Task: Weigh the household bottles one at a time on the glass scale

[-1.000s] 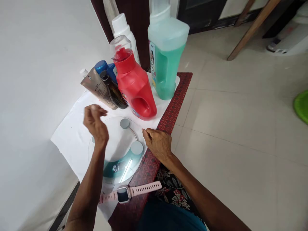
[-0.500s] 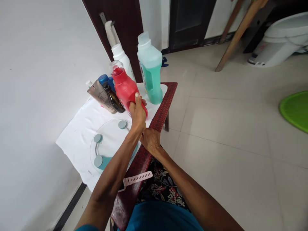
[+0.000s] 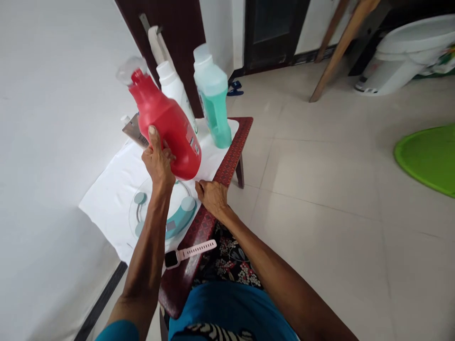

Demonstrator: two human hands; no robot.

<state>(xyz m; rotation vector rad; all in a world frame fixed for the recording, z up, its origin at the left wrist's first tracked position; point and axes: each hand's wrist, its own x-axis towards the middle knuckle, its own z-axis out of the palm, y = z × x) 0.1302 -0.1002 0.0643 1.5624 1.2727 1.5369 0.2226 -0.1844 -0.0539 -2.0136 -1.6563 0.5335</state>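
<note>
A large red detergent bottle [image 3: 170, 125] is lifted off the table, tilted with its neck toward the upper left. My left hand [image 3: 159, 158] is closed around its handle, thumb up. A clear cap [image 3: 131, 70] shows blurred at the bottle's neck. My right hand [image 3: 213, 196] lies on the table's edge with its fingers curled; whatever is under them is hidden. Below the bottle a round glass scale [image 3: 181, 219] with teal parts lies on the white cloth [image 3: 110, 199], partly covered by my left forearm.
Behind the red bottle stand a white bottle [image 3: 176, 87] and a teal liquid bottle [image 3: 215, 102]. A grey-brown tube [image 3: 134, 130] is partly hidden. A pink-strapped smartwatch [image 3: 172, 258] lies near the table's front edge [image 3: 188, 279]. Across the floor are a white bucket [image 3: 387, 66] and a green object [image 3: 430, 158].
My left hand has raised the red bottle from among the others and brought it up and to the left, closer to me. More of the scale and the watch now shows. My right hand stays at the edge.
</note>
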